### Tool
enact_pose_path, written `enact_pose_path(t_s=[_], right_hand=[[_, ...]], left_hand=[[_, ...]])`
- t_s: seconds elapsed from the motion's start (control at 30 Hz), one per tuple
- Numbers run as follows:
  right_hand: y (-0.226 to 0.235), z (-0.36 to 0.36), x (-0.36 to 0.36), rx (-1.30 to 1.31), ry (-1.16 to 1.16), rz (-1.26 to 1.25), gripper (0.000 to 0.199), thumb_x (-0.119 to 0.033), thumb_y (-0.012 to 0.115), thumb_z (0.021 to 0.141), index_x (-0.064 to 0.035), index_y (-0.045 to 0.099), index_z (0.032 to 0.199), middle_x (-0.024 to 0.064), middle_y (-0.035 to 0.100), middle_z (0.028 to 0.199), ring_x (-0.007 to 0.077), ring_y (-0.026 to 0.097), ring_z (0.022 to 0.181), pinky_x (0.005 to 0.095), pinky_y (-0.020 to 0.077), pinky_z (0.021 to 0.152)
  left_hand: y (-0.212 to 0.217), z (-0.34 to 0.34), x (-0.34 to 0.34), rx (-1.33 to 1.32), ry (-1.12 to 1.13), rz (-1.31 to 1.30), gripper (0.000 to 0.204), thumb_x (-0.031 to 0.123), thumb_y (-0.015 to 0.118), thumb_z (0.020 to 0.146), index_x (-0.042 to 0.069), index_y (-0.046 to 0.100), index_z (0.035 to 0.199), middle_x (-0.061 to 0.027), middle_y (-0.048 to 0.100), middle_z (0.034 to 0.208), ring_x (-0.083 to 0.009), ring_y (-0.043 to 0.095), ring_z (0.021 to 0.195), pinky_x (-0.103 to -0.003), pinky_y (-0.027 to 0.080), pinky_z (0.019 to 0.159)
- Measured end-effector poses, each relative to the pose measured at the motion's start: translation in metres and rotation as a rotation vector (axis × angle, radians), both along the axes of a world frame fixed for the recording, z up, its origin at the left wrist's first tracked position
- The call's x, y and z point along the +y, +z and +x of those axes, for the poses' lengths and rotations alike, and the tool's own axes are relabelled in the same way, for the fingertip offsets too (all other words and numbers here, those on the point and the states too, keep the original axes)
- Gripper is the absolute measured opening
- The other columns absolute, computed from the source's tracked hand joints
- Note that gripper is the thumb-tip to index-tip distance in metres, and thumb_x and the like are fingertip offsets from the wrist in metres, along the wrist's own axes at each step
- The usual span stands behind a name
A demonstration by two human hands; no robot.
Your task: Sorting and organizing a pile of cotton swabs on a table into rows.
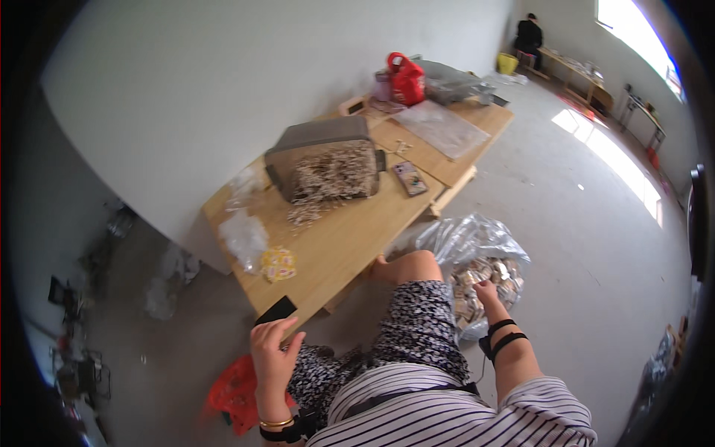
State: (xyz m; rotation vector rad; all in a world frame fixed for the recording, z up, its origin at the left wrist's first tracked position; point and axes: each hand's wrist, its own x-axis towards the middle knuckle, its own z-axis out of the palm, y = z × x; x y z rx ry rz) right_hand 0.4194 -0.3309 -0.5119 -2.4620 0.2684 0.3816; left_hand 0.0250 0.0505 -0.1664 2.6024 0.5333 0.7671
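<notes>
My right hand point(485, 290) is down at the mouth of a clear bag point(477, 232) on the floor beside my knee, over the brown and pale packs point(465, 307) inside it; its fingers are bent in, and I cannot tell whether they grip one. My left hand point(274, 356) is raised with thumb and fingers apart, nothing visible in it, near the table point(350, 242) corner and a black pad point(276, 310) (touching or just short of it, I cannot tell).

Farther up the table lie a yellow patterned bundle point(278, 264) and crumpled plastic point(243, 237). Beyond them, a grey bin point(316, 134) rests on its side, small pale and brown pieces point(335, 173) spilling from its mouth. A phone point(410, 179) lies to its right, and a red bag point(407, 80) stands at the far end. Across the room, a person point(529, 35) is near a yellow bucket point(507, 63).
</notes>
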Motion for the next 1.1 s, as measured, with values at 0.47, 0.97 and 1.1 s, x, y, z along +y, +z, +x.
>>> enact_pose_path(t_s=[0.47, 0.97, 1.1], right_hand=[[0.142, -0.065, 0.271, 0.262, 0.588, 0.776, 0.025, -0.023, 0.064, 0.098, -0.0021, 0.068, 0.112, 0.0042, 0.070, 0.097, 0.0152, 0.064, 0.090, 0.0304, 0.0507, 0.084], [0.069, -0.144, 0.342, 1.152, 1.179, 0.733, 0.050, -0.045, 0.056, 0.104, -0.0101, 0.056, 0.140, -0.0012, 0.062, 0.122, 0.0110, 0.057, 0.111, 0.0312, 0.0466, 0.097], [0.069, -0.139, 0.344, 1.149, 1.096, 0.713, 0.050, -0.043, 0.059, 0.103, -0.0104, 0.056, 0.141, -0.0005, 0.061, 0.124, 0.0106, 0.056, 0.112, 0.0308, 0.0461, 0.098]], left_hand=[[-0.090, -0.013, 0.066, -0.151, 0.135, -0.501, 0.019, 0.015, 0.073, 0.093, 0.000, 0.073, 0.104, -0.0111, 0.076, 0.094, -0.0214, 0.073, 0.088, -0.034, 0.055, 0.081], [-0.255, 0.019, 0.273, -0.354, 0.749, -1.019, 0.041, 0.026, 0.076, 0.091, 0.006, 0.063, 0.125, -0.0040, 0.069, 0.112, -0.0099, 0.063, 0.096, -0.027, 0.048, 0.077], [-0.269, 0.052, 0.293, -0.277, 0.923, -0.864, 0.039, 0.029, 0.079, 0.087, 0.004, 0.067, 0.115, -0.0082, 0.072, 0.106, -0.0173, 0.068, 0.095, -0.031, 0.052, 0.083]])
